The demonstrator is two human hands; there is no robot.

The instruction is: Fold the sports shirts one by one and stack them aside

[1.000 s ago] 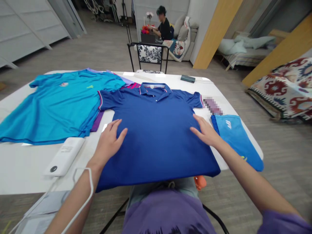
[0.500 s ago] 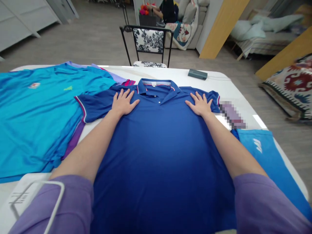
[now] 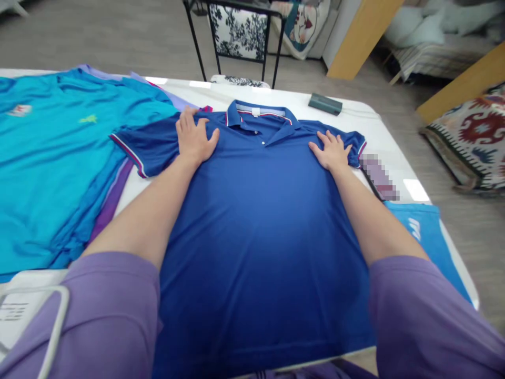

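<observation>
A dark blue polo shirt (image 3: 256,210) lies face up and spread flat on the white table (image 3: 390,142), collar at the far side. My left hand (image 3: 194,138) rests flat on its left shoulder, fingers spread, holding nothing. My right hand (image 3: 333,151) lies flat on the right shoulder near the sleeve, fingers apart as well. Both forearms stretch over the shirt's body.
A turquoise shirt (image 3: 51,158) lies over purple garments on the left. A light blue folded garment (image 3: 422,231) sits at the right edge. A dark green case (image 3: 325,103) lies at the far side, a black chair (image 3: 236,37) behind the table, a white device (image 3: 19,305) near left.
My hands slid from the shirt's middle up to its shoulders, then a little outward. The view tilted down and closer to the table.
</observation>
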